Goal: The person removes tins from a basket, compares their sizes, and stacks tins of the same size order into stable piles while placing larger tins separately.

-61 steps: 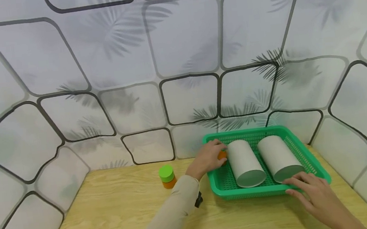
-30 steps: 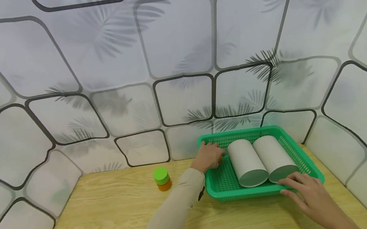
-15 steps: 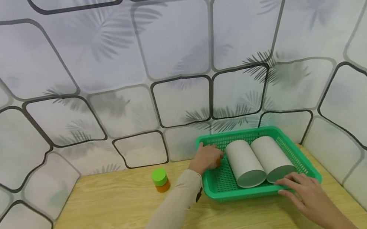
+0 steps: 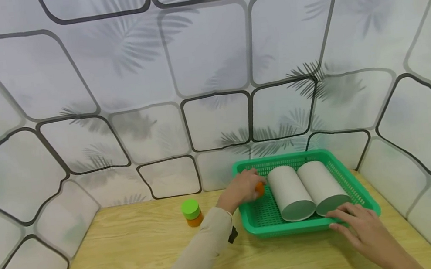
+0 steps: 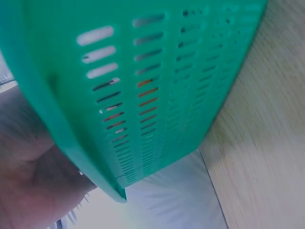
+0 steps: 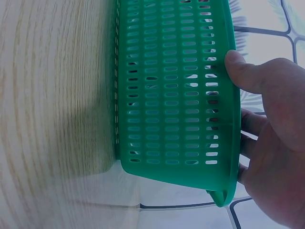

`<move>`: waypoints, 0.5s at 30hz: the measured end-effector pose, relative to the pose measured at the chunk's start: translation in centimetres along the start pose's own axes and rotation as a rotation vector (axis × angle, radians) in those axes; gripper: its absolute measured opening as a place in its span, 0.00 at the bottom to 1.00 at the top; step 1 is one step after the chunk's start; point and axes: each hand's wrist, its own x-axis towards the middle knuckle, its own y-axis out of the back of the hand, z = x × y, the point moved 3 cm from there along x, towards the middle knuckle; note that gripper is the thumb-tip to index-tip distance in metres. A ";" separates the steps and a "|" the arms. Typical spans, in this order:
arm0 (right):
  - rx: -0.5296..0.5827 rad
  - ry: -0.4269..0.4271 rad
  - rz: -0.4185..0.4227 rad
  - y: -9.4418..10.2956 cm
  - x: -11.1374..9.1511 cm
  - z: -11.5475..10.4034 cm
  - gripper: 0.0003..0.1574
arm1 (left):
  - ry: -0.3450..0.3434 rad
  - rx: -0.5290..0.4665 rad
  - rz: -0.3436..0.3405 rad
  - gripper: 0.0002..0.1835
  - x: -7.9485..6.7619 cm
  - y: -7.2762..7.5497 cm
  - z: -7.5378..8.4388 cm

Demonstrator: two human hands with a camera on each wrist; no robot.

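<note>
Gripping near rim of green slotted plastic basket [image 4: 280, 229] with right hand [image 4: 361, 228], thumb outside, fingers inside. In basket, side by side: two white cylinders [image 4: 290, 192]. Left, on wooden tabletop [image 4: 126, 258]: green-lidded orange jar [image 4: 192, 212]. Holding orange object [image 4: 260, 189] at basket's left end, in curled fingers of left hand [image 4: 242, 187].

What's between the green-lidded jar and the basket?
In the head view, a beige sleeve crosses between jar and basket, leading to the left hand; wooden table shows around it.
</note>
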 end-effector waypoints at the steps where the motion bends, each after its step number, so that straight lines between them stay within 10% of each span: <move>1: 0.000 -0.006 -0.005 0.0 0.0 0.0 0.24 | -0.004 -0.006 0.011 0.19 -0.2 0.1 0.1; 15: 0.005 -0.014 -0.015 0.0 0.0 0.0 0.24 | 0.016 -0.246 0.173 0.21 -3.4 1.2 1.5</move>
